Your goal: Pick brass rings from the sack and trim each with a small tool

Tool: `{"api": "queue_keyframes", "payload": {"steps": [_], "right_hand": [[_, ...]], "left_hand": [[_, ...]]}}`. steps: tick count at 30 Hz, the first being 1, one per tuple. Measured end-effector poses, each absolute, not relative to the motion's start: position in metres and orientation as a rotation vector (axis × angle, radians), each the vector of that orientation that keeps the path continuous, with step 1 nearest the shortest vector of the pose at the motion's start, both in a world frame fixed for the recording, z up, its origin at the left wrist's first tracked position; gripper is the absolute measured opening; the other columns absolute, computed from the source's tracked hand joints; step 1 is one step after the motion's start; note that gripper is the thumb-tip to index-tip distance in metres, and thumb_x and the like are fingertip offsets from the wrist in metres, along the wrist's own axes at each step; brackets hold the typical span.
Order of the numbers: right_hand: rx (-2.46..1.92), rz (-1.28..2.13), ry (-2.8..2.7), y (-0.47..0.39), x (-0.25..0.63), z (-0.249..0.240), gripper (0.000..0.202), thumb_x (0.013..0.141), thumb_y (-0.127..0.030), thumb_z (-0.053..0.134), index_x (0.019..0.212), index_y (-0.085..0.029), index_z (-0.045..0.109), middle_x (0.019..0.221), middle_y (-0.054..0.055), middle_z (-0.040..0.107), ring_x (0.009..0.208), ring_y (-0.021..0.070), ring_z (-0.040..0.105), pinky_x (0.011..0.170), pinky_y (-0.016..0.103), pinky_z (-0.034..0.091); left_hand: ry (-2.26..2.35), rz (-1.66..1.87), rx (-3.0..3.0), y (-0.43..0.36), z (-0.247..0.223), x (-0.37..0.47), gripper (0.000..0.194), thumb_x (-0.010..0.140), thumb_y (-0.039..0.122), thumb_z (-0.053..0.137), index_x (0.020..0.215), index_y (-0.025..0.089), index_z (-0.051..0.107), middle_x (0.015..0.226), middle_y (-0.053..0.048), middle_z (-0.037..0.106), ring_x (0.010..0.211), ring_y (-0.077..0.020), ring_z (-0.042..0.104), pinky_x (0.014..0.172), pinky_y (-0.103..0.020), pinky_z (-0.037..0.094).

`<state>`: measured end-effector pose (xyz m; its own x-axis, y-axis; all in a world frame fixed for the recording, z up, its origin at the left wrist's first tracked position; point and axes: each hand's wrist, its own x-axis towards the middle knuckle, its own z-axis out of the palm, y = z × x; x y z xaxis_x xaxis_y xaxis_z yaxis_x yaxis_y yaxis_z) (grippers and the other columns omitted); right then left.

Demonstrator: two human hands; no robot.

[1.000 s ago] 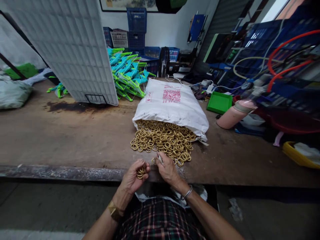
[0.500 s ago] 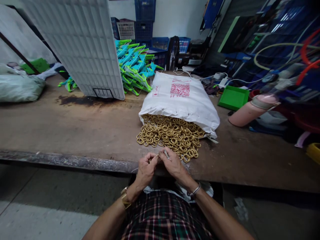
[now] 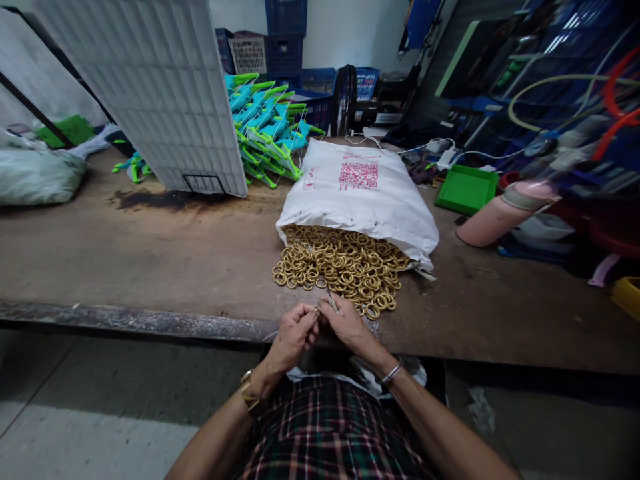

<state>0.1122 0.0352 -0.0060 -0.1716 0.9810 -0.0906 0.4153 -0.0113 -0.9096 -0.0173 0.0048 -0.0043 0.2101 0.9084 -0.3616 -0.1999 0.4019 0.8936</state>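
My left hand (image 3: 295, 333) is closed, thumb against fingers, on a gold ring (image 3: 317, 310) that is mostly hidden by the fingertips. Right beside it, my right hand (image 3: 347, 325) is closed on a small, thin grey tool like a blade (image 3: 332, 302), whose end sticks up past the fingers. The fingertips of both hands meet over the table's front edge. Just beyond them lies a heap of gold rings (image 3: 345, 270), spilling out of the open mouth of a white sack (image 3: 395, 200) with red print.
A white ribbed panel (image 3: 165, 100) stands on the wooden table (image 3: 150, 267), with turquoise and green plastic parts (image 3: 273, 127) behind it. To the right are a green tray (image 3: 466, 190) and a pink bottle (image 3: 505, 217). A pale bag (image 3: 40, 177) lies at far left.
Both hands stay together at the table edge, with small shifts of the fingers. The left fingers have turned a little around the ring. The view has tilted slightly.
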Motion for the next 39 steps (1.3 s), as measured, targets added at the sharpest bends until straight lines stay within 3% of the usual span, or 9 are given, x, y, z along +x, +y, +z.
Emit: {"api": "queue_keyframes", "payload": {"steps": [7,14,18,34,39], "right_hand": [[-1.397,1.209,-1.663,0.035,0.114,-0.007,0.024,0.079,-0.031,0.037,0.061,-0.018,0.046,0.054,-0.004,0.048,0.052,0.0093,0.044,0.054,0.021,0.035],[-1.499,0.835,-2.101,0.026,0.118,-0.010,0.015,0.077,-0.018,0.036,0.070,-0.019,0.050,0.060,-0.001,0.051,0.055,0.0110,0.044,0.055,0.021,0.031],[-1.517,0.746,-2.282,0.022,0.117,-0.008,0.019,0.072,-0.010,0.038,0.079,-0.018,0.054,0.066,0.001,0.057,0.059,0.0119,0.048,0.058,0.021,0.030],[-1.598,0.668,-2.468,0.029,0.117,-0.006,0.027,0.074,-0.011,0.037,0.094,-0.016,0.054,0.070,0.004,0.062,0.062,0.0134,0.053,0.054,0.023,0.025],[-1.703,0.501,-2.410,0.037,0.112,-0.009,0.027,0.077,-0.015,0.039,0.102,-0.017,0.049,0.071,0.005,0.063,0.061,0.0149,0.055,0.054,0.024,0.026]], "left_hand": [[0.969,0.961,0.680,0.003,-0.008,-0.017,0.037,0.070,0.052,0.056,0.072,0.016,0.048,0.053,0.006,0.046,0.038,-0.0023,0.035,0.035,-0.015,0.022],[1.006,1.019,0.691,0.004,-0.006,-0.017,0.038,0.068,0.052,0.058,0.071,0.017,0.044,0.055,0.006,0.046,0.040,-0.0028,0.037,0.036,-0.014,0.023],[1.043,1.013,0.761,0.004,-0.008,-0.018,0.038,0.069,0.053,0.056,0.071,0.017,0.045,0.056,0.006,0.046,0.041,-0.0029,0.038,0.036,-0.014,0.024],[1.127,1.093,1.080,-0.008,0.002,-0.021,0.032,0.076,0.046,0.052,0.065,0.017,0.046,0.052,0.005,0.043,0.046,-0.0056,0.038,0.046,-0.018,0.032],[0.911,1.032,0.819,-0.010,0.021,-0.023,0.032,0.075,0.047,0.054,0.068,0.017,0.044,0.055,0.005,0.046,0.041,-0.0043,0.037,0.038,-0.017,0.025]]}}
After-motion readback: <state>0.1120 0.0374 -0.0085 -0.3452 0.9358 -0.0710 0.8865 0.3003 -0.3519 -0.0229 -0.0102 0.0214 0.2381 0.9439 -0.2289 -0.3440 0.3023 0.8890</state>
